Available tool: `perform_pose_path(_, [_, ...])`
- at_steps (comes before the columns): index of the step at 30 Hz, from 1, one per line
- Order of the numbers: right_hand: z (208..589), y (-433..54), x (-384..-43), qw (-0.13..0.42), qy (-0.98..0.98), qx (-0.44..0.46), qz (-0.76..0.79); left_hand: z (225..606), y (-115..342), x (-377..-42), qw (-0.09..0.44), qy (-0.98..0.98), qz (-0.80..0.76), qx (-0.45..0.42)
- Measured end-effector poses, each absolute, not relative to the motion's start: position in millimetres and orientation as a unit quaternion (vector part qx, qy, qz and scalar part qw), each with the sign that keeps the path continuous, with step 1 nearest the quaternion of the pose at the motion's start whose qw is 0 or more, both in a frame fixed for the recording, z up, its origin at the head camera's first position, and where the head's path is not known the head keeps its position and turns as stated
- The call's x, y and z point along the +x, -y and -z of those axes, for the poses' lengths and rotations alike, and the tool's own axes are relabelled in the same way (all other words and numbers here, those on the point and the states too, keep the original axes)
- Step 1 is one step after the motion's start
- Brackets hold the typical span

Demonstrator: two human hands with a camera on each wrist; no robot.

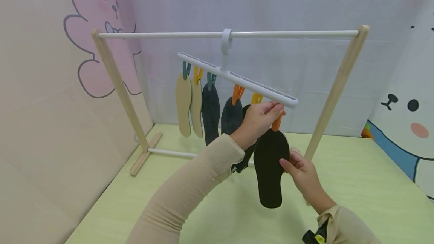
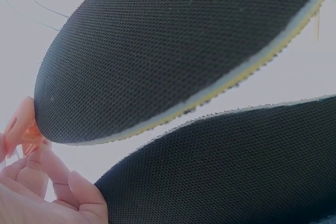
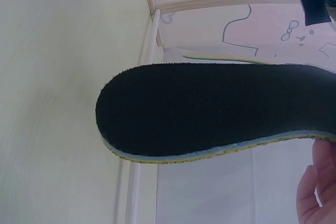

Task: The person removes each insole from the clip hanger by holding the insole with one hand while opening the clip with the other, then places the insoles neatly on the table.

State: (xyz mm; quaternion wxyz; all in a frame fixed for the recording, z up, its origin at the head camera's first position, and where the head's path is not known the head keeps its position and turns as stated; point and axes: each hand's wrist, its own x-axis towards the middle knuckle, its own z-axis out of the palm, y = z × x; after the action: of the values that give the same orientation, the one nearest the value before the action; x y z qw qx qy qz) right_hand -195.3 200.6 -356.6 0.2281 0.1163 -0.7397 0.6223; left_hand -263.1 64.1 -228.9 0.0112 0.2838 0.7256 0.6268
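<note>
A black insole [image 1: 271, 168] hangs toe up below an orange clothespin [image 1: 276, 122] at the right end of the white hanger [image 1: 257, 82]. My left hand [image 1: 257, 120] pinches that clothespin just under the hanger bar. With thumb and fingers, my right hand [image 1: 303, 172] holds the insole's right edge. In the left wrist view the insole [image 2: 173, 51] meets the clothespin [image 2: 32, 139] at its tip; the fingers partly hide the clip. Behind my left wrist another dark insole [image 1: 249, 153] hangs from a yellow clothespin [image 1: 256, 98], mostly covered.
Further left on the hanger, clothespins hold two beige insoles [image 1: 183, 104], a dark insole [image 1: 211, 112] and a dark grey-blue insole [image 1: 232, 116]. The tilted hanger hooks over the white rod [image 1: 162, 35] of a wooden-legged rack [image 1: 116, 85]. Below lies a pale green tabletop [image 1: 217, 214].
</note>
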Motion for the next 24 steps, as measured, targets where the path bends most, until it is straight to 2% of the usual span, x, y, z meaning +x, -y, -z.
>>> perform_pose_path(24, [363.8, -207.1, -192.9, 0.225, 0.731, 0.121, -0.633, 230.5, -64.7, -261.4, 0.016, -0.720, -0.630, 0.292])
